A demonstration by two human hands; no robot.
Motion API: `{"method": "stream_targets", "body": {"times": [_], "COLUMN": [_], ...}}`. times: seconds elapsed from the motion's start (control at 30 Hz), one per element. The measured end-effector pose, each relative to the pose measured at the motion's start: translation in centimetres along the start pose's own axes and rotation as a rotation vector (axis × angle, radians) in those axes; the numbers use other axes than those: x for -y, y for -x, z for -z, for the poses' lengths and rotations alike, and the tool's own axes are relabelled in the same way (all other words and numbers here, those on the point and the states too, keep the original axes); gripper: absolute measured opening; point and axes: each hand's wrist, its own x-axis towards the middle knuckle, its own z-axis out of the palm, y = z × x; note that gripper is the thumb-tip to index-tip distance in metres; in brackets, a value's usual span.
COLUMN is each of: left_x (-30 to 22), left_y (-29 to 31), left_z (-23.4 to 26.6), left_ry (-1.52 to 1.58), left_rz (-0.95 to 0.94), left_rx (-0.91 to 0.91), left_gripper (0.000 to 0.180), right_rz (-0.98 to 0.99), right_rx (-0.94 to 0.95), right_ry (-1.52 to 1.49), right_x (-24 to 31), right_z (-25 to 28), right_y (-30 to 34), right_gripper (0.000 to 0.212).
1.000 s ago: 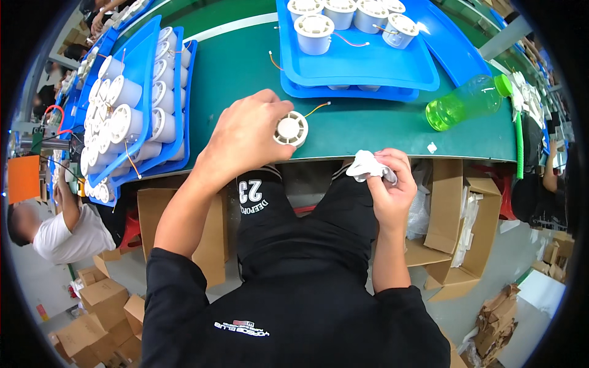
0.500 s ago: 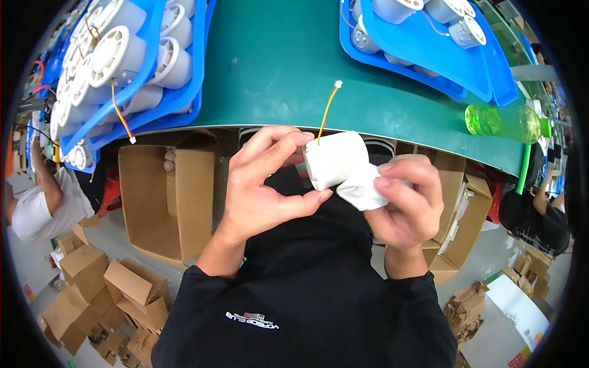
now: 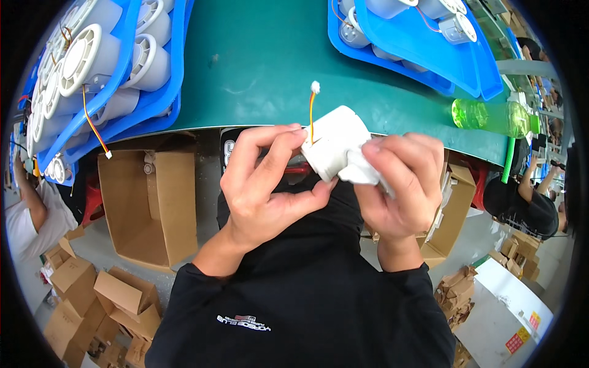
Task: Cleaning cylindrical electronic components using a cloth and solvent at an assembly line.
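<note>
A white cylindrical plastic housing (image 3: 338, 138) is gripped between the thumb and fingers of my left hand (image 3: 261, 175). From its upper left side rises a thin red and yellow cable (image 3: 311, 113) that ends in a small white connector (image 3: 315, 87). My right hand (image 3: 402, 181) pinches a crumpled white cloth or tissue (image 3: 359, 168) and presses it against the housing's lower right side. Both hands are over my lap, in front of the table's near edge. The face of the housing toward my left palm is partly hidden.
Stacked blue trays (image 3: 113, 101) of similar white housings stand at the left of the green table (image 3: 257, 61). More blue trays (image 3: 423, 46) sit at the far right, near a green bottle (image 3: 491, 118). Cardboard boxes (image 3: 132, 208) stand below. People work at both sides.
The housing has tilted, its right end rising, and the cable now stands more upright. My right hand has shifted slightly up and left with the cloth. The whole view has shifted a little.
</note>
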Motion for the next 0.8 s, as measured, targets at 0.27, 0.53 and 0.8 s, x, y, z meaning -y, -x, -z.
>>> {"method": "stream_targets", "body": {"times": [0.27, 0.53, 0.8], "left_x": [-0.5, -0.2, -0.5], "left_y": [-0.2, -0.1, 0.4], "left_z": [-0.8, -1.1, -0.9], "left_ry": [0.000, -0.094, -0.140], "left_rz": [0.000, -0.043, -0.067], "left_rx": [-0.052, -0.073, -0.080], "left_gripper": [0.062, 0.062, 0.063], "right_rz": [-0.013, 0.104, 0.106], "right_rx": [-0.052, 0.037, 0.037], "right_ry": [-0.051, -0.229, -0.228], "right_x": [0.1, 0.9, 1.9], "right_z": [-0.3, -0.4, -0.3], "right_y": [0.1, 0.6, 0.2], "right_gripper": [0.040, 0.042, 0.039]}}
